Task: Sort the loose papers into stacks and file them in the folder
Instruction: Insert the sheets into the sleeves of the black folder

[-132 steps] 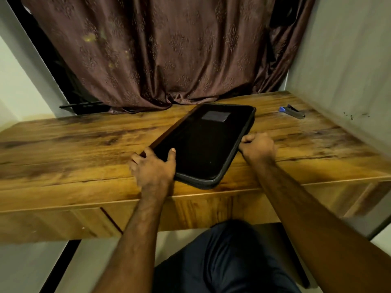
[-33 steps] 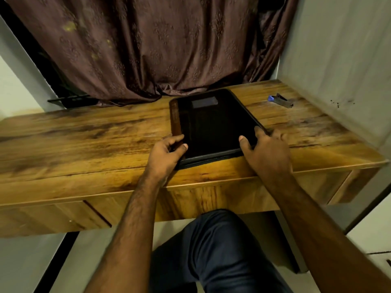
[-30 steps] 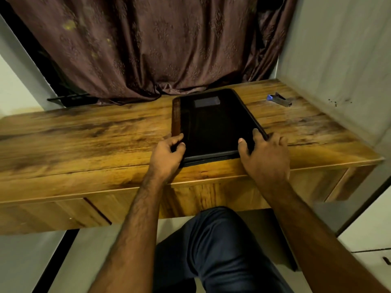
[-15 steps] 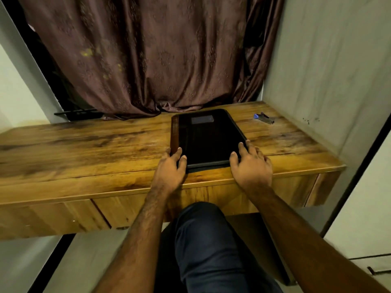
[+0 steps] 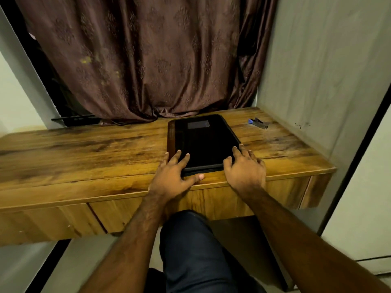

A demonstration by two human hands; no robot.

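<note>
A black zipped folder (image 5: 203, 142) with a grey label patch lies closed on the wooden desk (image 5: 84, 153), its long side running away from me. My left hand (image 5: 172, 178) rests on its near left corner, fingers spread and straight, thumb along the near edge. My right hand (image 5: 245, 170) rests on the near right corner with fingers extended over the folder's edge. No loose papers are visible.
A small stapler (image 5: 259, 123) with a blue end lies at the desk's back right. A brown curtain (image 5: 148, 60) hangs behind the desk and a grey wall (image 5: 317, 70) closes the right side. My knee (image 5: 190, 240) is under the desk front.
The folder was turned from a slant to lie straight, its short end towards me. Both hands shifted from gripping its sides to lying flat on the near corners. The camera drew back.
</note>
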